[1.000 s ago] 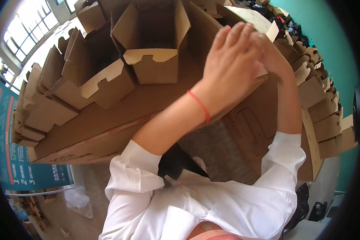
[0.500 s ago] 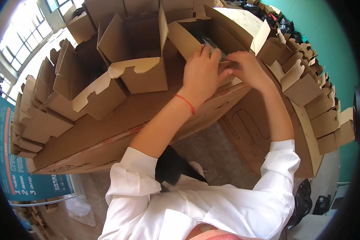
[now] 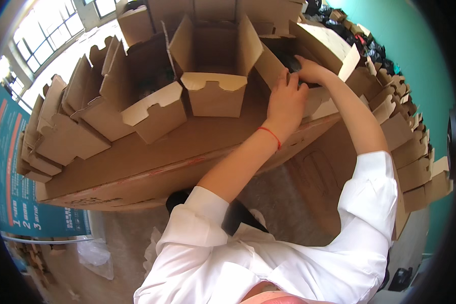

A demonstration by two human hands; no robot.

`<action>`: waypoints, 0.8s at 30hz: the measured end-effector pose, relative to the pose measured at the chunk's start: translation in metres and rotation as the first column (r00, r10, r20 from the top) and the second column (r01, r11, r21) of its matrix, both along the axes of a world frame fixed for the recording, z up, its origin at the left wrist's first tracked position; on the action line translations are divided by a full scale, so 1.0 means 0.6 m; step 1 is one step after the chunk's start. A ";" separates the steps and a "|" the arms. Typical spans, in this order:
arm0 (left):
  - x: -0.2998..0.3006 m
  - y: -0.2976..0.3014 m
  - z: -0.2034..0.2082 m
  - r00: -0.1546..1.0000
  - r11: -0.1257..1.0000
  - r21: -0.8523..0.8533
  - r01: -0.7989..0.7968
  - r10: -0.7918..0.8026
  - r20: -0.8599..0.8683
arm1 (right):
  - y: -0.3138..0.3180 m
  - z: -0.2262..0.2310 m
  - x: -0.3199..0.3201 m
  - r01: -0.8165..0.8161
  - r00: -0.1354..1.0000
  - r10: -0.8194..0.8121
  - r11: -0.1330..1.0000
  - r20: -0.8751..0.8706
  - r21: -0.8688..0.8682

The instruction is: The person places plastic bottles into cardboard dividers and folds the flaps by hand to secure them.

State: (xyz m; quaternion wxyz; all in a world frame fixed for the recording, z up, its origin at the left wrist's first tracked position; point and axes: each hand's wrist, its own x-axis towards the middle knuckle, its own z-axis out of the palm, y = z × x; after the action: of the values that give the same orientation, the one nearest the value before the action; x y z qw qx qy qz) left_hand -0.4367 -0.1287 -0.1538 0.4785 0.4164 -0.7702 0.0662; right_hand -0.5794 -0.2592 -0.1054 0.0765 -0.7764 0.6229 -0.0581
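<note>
An open cardboard box stands on the large carton at the far right of the row, with something dark and partly shiny inside. My left hand, with a red string on its wrist, lies over the box's near edge, fingers curled at the rim and thumb hidden. Beyond it, my right hand reaches into the box from the right. Its fingers bend around the dark contents; what they pinch is hidden.
More open boxes line the large carton to the left. Another row of open boxes runs along the right, near the green wall. Black bags lie at the far right. A blue printed banner hangs at left.
My view has shifted left, so the boxes appear farther right. My right hand has moved away from the near edge and deeper into the box. The left hand stays by the near edge.
</note>
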 end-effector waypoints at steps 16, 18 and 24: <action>0.300 0.068 0.054 0.853 0.906 -0.025 -0.422 0.407 0.327 | 0.183 0.247 0.196 -0.441 0.861 0.491 0.851 0.135 -0.283; 0.269 0.061 0.053 0.881 0.917 -0.024 -0.398 0.390 0.268 | 0.156 0.205 0.242 -0.476 0.879 0.408 0.743 -0.246 -0.470; 0.245 0.088 0.052 0.911 0.945 -0.076 -0.319 0.327 0.252 | 0.115 0.107 0.386 -0.217 0.903 0.168 0.973 -0.396 -0.083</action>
State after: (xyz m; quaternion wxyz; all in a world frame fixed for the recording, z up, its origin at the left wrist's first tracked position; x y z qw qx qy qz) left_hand -0.2898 -0.0761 -0.1228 0.3619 0.5177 -0.7459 0.2114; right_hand -0.3478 -0.1901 -0.0409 -0.0913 -0.8335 0.5410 0.0652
